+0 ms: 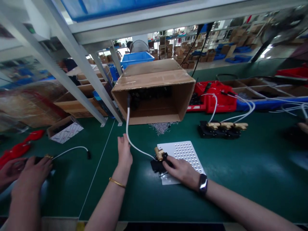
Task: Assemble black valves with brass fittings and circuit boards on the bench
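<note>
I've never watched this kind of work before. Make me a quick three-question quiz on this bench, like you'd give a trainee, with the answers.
1. Which of the camera wearer's hands is on the black part with one brass fitting? A) left, B) right, C) both.
2. True or false: small metal pieces lie scattered in front of the cardboard box.
3. How many brass fittings line the black row in front of the red bin?

Key:
1. B: the right hand. The left hand is open beside the white cable.
2. True.
3. Three.
</note>
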### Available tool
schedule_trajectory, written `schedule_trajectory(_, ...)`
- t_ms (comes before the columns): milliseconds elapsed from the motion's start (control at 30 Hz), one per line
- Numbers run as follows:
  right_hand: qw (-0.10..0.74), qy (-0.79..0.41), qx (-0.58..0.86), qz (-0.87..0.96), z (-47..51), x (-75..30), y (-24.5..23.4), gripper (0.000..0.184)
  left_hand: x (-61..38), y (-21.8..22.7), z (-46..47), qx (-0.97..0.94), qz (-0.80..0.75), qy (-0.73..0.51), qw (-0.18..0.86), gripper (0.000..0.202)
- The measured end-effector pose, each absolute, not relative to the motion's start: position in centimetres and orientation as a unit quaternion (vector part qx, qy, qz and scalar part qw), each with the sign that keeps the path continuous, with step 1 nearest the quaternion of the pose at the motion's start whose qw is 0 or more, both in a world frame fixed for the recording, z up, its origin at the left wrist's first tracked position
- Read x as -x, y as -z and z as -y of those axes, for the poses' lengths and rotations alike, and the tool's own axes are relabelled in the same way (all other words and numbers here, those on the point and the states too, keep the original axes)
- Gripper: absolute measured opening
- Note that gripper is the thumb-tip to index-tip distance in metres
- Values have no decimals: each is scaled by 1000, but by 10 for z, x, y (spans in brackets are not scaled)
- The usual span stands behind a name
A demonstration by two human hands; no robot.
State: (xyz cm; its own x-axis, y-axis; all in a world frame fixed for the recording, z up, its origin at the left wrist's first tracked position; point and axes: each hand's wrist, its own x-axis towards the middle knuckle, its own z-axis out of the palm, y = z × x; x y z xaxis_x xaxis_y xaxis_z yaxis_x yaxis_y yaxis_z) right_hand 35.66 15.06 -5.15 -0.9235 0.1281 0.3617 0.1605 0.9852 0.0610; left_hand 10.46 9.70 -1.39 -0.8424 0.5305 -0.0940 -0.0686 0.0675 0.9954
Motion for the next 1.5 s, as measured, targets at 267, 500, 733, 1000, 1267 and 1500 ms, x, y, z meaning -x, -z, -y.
schedule_trajectory(267, 181, -122, 175, 960, -178, -386, 49, 31, -125, 51, -129, -419, -678, -526, 298, 38)
schedule_trajectory(500, 156, -139, 439, 874, -262, -324, 58, 36, -127, 57, -181, -566, -696, -364, 251, 16)
schedule_trajectory(733, 87, -168, 438, 879, -283, -296, 63, 10, -131, 57, -187, -567, -713, -319, 262, 10)
schedule_trajectory(1000, 82, -214, 418, 879, -268, -301, 60, 14, -130, 68, -146, -336, -691, -525, 367, 9)
schedule_trajectory(1267, 64, -274, 360, 890, -268, -308, 55, 24, -136, 48, -81, -124, -571, -648, 489, 31)
schedule_trajectory(1500, 54, -251, 372, 892, -270, -314, 61, 3, -147, 51, -70, -41, -504, -694, 512, 25)
